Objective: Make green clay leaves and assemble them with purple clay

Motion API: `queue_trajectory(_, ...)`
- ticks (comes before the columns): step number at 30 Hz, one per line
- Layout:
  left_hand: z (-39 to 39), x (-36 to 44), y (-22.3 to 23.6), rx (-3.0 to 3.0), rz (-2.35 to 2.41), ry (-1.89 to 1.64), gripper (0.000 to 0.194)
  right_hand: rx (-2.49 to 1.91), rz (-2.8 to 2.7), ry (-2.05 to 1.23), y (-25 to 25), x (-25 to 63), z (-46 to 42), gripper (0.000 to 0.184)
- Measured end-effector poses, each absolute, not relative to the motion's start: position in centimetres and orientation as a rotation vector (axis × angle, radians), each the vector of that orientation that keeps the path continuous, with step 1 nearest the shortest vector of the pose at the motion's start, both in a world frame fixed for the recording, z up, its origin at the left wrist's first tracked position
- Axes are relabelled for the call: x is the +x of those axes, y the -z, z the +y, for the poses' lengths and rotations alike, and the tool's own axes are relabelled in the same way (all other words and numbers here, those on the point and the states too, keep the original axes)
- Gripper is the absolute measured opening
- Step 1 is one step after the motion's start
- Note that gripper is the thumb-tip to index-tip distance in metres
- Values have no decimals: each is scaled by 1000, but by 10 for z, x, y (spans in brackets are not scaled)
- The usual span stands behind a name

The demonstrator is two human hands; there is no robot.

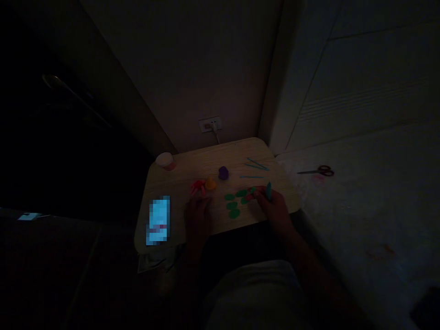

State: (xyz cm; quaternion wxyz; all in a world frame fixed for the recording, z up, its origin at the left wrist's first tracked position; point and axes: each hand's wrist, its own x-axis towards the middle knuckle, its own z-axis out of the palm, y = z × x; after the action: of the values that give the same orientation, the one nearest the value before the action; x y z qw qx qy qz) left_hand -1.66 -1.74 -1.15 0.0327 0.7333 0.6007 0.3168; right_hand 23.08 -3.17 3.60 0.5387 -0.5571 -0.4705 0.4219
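It's pretty dark in here, but the right hand [271, 208] looks to be pinching a small green piece [253, 189] between thumb and fingertips, with a teal tool [269, 190] poking up out of the same hand. The left hand [198, 215] is down at the near side of the table [178, 233], just this side of a red-and-pink lump [198, 185] and an orange lump [211, 184]; can't tell if its fingers are spread or curled. Between the hands, closer to the right, sit some flat green ovals [232, 206]. My guess is it's all modelling clay, so super light, soft, maybe a bit tacky, and easy to dent or stretch. I'd take the piece by its rim with a really light pinch and no squeezing across the middle. For the ones lying flat, I'd lift from an edge, since thin clay probably sticks and tears.
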Motion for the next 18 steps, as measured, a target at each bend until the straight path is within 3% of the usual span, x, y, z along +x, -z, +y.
queue_trajectory(10, -48, 10, -15, 2073, 1552, -1462, 15, -1234, -1049, -1308, -34, 208, -43, 36)
queue_trajectory(18, -60, 34, -32, 1796, 1117, -1373, 19, -1225, -1196, -1406, -32, 194, -48, 38)
